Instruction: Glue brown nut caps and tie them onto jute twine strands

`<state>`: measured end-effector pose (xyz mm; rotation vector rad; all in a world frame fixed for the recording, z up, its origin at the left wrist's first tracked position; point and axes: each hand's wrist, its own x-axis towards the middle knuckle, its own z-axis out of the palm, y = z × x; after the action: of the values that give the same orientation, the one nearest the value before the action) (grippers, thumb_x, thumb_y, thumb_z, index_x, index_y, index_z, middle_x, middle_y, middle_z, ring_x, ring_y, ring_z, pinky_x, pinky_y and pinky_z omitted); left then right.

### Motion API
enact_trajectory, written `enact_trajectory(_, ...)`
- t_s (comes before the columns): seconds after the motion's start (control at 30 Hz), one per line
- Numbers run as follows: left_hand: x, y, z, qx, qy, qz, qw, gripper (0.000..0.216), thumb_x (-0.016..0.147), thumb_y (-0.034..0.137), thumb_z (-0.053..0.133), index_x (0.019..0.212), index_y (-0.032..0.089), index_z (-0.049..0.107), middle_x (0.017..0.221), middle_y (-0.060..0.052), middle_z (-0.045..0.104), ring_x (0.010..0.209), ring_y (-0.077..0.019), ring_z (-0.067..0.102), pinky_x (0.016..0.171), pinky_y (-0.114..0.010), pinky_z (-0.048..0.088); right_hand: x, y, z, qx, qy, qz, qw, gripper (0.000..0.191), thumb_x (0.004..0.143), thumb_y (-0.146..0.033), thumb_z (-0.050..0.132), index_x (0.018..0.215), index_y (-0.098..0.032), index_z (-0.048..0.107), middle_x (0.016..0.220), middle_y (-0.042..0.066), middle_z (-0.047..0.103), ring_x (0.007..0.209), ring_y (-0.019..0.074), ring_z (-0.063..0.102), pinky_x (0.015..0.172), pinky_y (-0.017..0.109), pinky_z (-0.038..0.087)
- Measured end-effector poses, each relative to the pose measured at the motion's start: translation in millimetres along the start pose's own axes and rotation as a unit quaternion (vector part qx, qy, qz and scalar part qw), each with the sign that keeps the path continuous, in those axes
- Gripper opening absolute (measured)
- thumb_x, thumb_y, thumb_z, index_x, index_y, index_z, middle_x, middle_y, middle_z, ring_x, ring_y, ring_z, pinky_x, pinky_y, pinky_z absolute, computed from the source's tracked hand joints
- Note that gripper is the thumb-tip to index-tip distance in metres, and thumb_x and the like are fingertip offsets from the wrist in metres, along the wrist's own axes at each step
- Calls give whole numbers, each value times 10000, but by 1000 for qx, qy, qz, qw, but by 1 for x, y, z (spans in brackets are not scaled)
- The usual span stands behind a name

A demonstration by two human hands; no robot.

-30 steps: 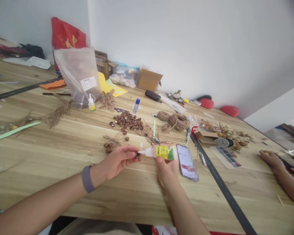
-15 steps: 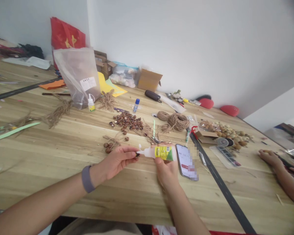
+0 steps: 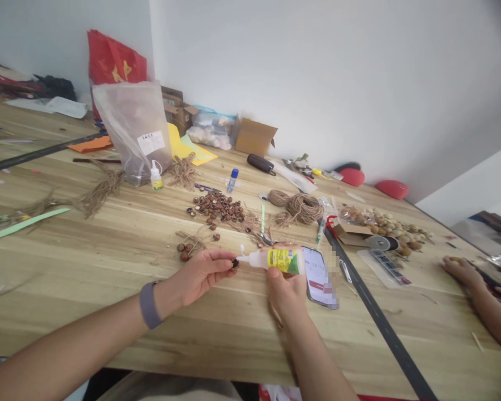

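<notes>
Between the thumb and fingers of my left hand (image 3: 204, 273) is a small brown nutshell (image 3: 234, 263), its dark hollow turned to the right. My right hand (image 3: 287, 289) is wrapped round a white glue bottle (image 3: 283, 260) with a yellow and green label, held on its side. The bottle's thin nozzle points left, its tip at or very near the shell's opening; whether they touch I cannot tell. Just beyond my hands lie several whole brown nuts (image 3: 184, 252) with twine, and a heap of shell halves (image 3: 219, 209).
A phone (image 3: 317, 278) lies right of the bottle. Further back are a second glue bottle (image 3: 156, 176), a glue stick (image 3: 232, 181), twine coils (image 3: 304, 208) and a translucent bag (image 3: 129, 128). Another person's hand (image 3: 461, 270) rests at the right, beyond a dark strip (image 3: 376, 312) in the table.
The glue bottle has shifted slightly right in my right hand, its nozzle drawing back a little from the shell. My left hand still holds the shell in nearly the same place.
</notes>
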<state>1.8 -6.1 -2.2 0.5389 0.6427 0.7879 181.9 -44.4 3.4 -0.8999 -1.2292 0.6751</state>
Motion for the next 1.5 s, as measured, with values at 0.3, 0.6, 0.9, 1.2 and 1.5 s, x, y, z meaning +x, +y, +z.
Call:
enact_trajectory(0.3,0,0,1,-4,-5,5,1000,186,622,48,788,773,121,707,735,-17,734,656,-89,676,711,-178,526,0,6,-4,3,5,13,1000,368,702,-423,764,926,-241,536,911,13,599,842,182,594,782,314,476)
enact_trajectory(0.6,0,1,2,-3,8,-1,1000,166,666,1,735,795,103,710,755,-28,737,667,-95,674,744,-194,531,-1,4,0,11,-19,-13,1000,375,716,-473,753,936,-250,546,898,13,617,873,191,566,801,328,448)
enact_trajectory(0.9,-2,3,4,-2,5,-2,1000,163,669,-7,742,785,100,701,751,-31,737,653,-88,676,721,-177,538,0,3,-2,-9,-21,-14,1000,368,715,-493,744,922,-258,550,884,17,612,862,204,560,797,355,447)
enact_trajectory(1.2,-2,2,3,8,7,6,1000,151,668,18,732,776,122,713,749,-11,729,670,-94,667,771,-202,525,0,1,-1,-3,-1,-10,1000,362,711,-450,760,914,-244,542,888,15,604,867,192,568,791,325,455)
enact_trajectory(1.5,-1,2,1,12,-4,14,1000,195,641,63,784,800,133,696,761,-9,725,688,-93,672,778,-205,525,0,2,-2,1,1,-4,1000,384,703,-465,761,912,-243,527,900,11,597,859,181,576,778,318,464)
